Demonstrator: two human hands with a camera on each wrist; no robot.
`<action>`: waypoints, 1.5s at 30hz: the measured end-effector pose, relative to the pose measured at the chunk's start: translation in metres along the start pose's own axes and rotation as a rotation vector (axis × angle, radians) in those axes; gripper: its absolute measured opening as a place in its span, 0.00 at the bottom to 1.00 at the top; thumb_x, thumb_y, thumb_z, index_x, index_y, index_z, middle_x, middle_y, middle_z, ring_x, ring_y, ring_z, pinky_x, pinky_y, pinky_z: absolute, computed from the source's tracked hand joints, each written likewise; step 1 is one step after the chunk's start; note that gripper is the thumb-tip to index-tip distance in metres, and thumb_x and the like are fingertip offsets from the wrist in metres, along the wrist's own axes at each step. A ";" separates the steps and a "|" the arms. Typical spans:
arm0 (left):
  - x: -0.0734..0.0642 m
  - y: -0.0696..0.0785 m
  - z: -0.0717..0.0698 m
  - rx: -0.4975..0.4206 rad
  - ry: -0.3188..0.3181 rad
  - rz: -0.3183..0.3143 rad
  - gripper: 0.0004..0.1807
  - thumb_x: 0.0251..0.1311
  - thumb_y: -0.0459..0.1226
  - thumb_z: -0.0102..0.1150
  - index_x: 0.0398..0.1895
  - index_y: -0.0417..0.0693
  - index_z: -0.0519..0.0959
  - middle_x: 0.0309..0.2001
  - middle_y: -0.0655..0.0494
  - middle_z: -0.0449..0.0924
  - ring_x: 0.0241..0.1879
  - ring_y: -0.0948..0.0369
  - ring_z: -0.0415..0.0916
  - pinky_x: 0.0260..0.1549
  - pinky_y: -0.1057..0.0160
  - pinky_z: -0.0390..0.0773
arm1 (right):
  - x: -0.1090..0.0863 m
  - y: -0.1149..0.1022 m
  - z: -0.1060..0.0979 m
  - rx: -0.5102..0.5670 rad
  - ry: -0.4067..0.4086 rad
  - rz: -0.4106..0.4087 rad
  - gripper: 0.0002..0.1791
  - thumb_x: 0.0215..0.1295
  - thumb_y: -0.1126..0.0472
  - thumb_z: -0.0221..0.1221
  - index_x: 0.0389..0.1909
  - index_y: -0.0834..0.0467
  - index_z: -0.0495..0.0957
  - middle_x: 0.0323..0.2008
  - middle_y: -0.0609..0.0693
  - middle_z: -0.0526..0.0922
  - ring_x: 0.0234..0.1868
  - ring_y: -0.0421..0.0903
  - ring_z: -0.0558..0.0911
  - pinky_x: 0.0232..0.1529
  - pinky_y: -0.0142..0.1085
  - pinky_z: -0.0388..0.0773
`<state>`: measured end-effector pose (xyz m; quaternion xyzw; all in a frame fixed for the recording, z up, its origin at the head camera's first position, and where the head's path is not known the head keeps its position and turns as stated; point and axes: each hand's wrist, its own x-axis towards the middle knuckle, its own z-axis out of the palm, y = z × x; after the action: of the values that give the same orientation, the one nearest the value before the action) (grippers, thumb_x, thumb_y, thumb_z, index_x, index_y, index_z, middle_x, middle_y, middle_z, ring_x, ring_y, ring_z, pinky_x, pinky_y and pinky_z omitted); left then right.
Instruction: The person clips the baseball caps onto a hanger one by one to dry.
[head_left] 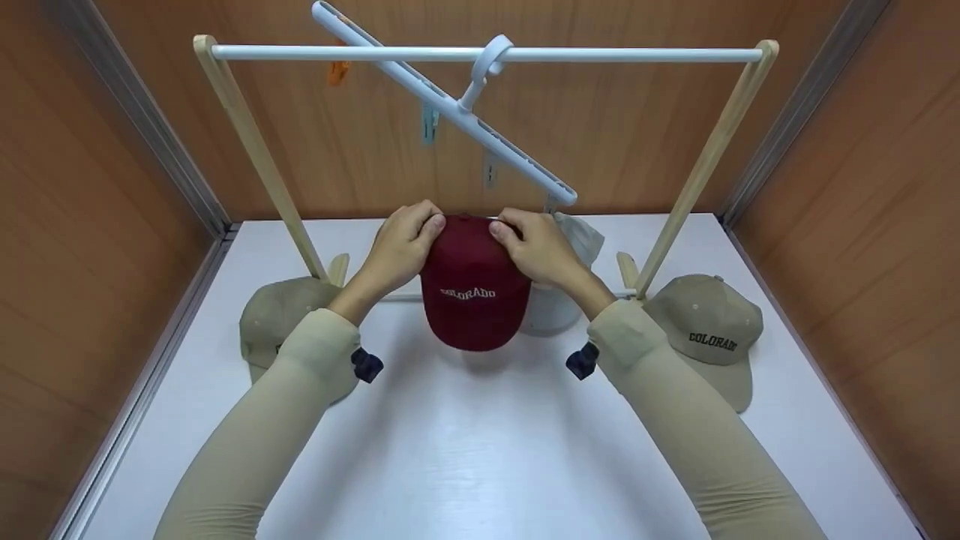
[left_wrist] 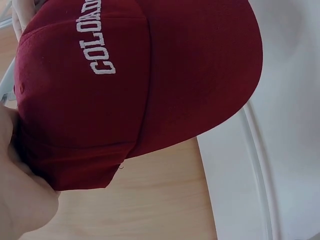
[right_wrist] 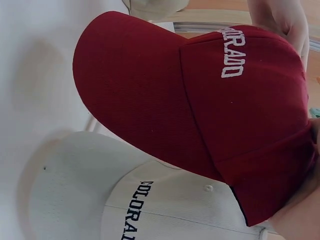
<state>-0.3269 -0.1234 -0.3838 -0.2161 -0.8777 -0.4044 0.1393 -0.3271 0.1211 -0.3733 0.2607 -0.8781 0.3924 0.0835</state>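
Observation:
Both hands hold a dark red baseball cap (head_left: 474, 262) up above the white table, its brim hanging down and its white COLORADO lettering facing me. My left hand (head_left: 403, 241) grips the cap's upper left side, thumb on the front and fingers behind. On the upper right side my right hand (head_left: 541, 246) pinches it the same way. In the left wrist view the red cap (left_wrist: 90, 85) fills much of the picture, with part of the left hand (left_wrist: 20, 190) at its edge. Below the red cap (right_wrist: 200, 100), the right wrist view shows a pale grey cap (right_wrist: 165, 205) with dark lettering.
A white rail (head_left: 360, 53) on wooden posts spans the back, bearing a pale blue hanger (head_left: 442, 103) hung at a slant. An orange clip (head_left: 338, 73) and a blue clip (head_left: 429, 124) hang there. Khaki caps lie at left (head_left: 281, 315) and right (head_left: 709, 322).

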 end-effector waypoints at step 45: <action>0.022 0.010 0.004 0.079 0.089 0.026 0.13 0.81 0.39 0.51 0.42 0.41 0.82 0.42 0.48 0.84 0.45 0.51 0.71 0.52 0.51 0.67 | 0.008 0.000 -0.009 -0.030 0.062 0.058 0.14 0.82 0.56 0.57 0.39 0.61 0.84 0.32 0.51 0.82 0.35 0.44 0.76 0.37 0.37 0.72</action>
<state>-0.3414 -0.1084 -0.3705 -0.2035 -0.8831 -0.3767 0.1920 -0.3350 0.1243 -0.3645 0.2217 -0.8880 0.3894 0.1030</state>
